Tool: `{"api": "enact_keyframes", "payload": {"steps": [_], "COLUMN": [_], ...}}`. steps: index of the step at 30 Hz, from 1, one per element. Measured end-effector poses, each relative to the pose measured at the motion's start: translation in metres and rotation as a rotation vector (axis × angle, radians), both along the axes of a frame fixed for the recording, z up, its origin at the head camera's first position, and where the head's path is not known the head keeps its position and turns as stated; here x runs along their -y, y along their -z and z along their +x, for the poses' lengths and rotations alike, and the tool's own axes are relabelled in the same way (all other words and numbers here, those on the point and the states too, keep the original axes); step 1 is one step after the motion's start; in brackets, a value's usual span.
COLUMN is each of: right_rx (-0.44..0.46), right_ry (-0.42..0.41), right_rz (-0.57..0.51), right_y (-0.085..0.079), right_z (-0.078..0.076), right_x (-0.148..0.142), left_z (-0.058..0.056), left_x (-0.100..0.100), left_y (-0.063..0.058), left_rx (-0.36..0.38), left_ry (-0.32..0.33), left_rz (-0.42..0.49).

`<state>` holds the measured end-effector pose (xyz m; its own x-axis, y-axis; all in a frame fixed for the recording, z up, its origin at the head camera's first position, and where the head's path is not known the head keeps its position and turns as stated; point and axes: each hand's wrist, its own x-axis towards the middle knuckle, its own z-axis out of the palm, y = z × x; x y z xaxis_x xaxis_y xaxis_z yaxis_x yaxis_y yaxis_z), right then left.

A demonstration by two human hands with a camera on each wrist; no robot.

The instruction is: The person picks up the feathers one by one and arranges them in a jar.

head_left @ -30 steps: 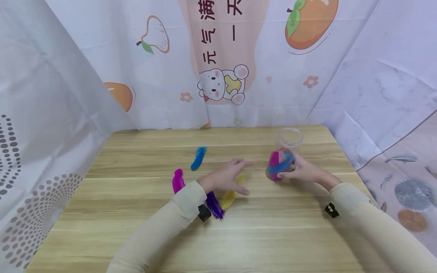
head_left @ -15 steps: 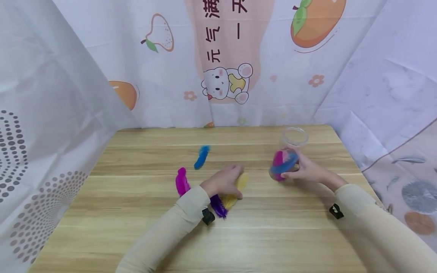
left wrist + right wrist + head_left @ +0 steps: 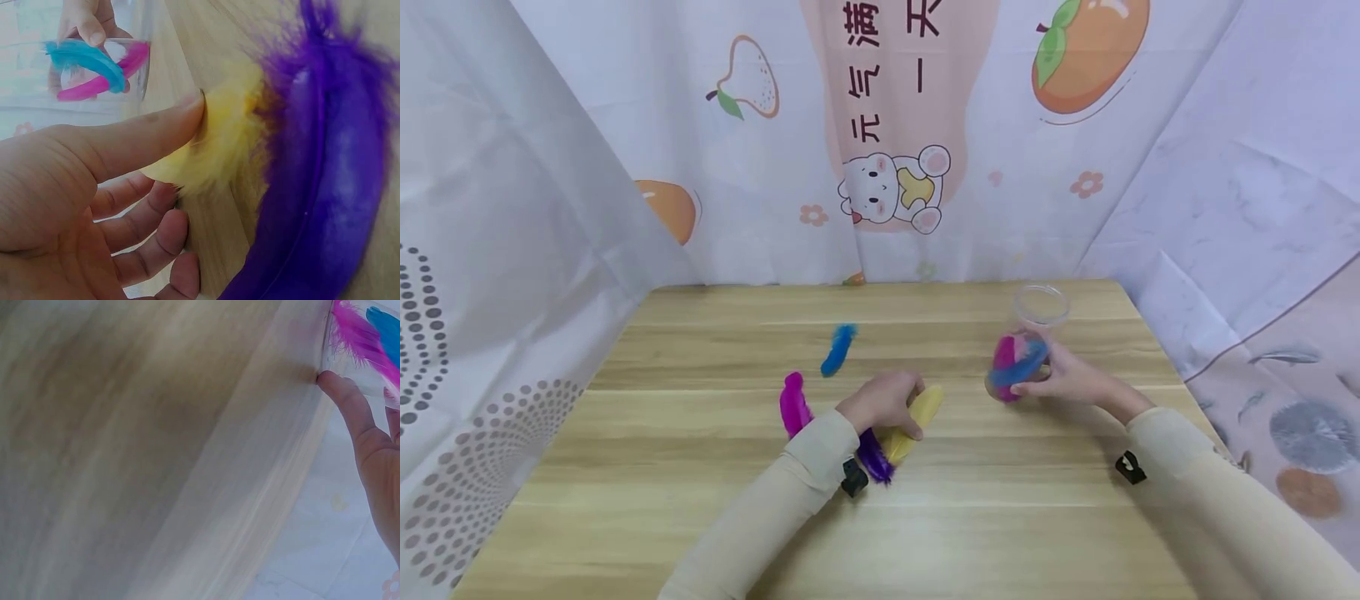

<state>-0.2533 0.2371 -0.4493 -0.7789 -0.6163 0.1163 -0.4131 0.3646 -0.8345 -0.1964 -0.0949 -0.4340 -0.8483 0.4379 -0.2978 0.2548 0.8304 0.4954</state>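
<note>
A yellow feather (image 3: 927, 407) lies at the middle of the table, pinched by my left hand (image 3: 883, 402) between thumb and fingers. Beside it, partly under the wrist, is a purple feather (image 3: 874, 458), large in the left wrist view. My right hand (image 3: 1072, 377) grips a clear plastic cup (image 3: 1019, 323) from its right side. Through the cup's wall show a pink feather (image 3: 1004, 354) and a blue feather (image 3: 1022, 364). In the right wrist view only part of the cup and the fingers (image 3: 350, 403) appear.
A magenta feather (image 3: 793, 404) lies left of my left hand, its lower end hidden by the sleeve. Farther back is another blue feather (image 3: 838, 350). The wooden table (image 3: 700, 500) ends at a printed curtain (image 3: 775, 250) behind.
My left hand has come down from above the yellow feather and its fingers have closed on it. The right hand stays at the cup.
</note>
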Motion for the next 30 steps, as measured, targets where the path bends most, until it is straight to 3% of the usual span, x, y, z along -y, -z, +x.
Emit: {"api": "enact_keyframes", "payload": {"steps": [16,30], "right_rx": [0.007,-0.013], "right_ry": [-0.001,-0.005], "right_rz": [0.019,0.026], "right_y": [0.0018,0.0013], "right_z": [-0.0029,-0.0020], "right_x": [-0.0003,0.0005], "left_z": [-0.0020,-0.0009], "left_x": [0.0008,0.0036], "left_y": [0.0025,0.0050], "left_rx": [0.045,0.051], "left_ry": [-0.032,-0.017], "left_rz": [0.015,0.067]}}
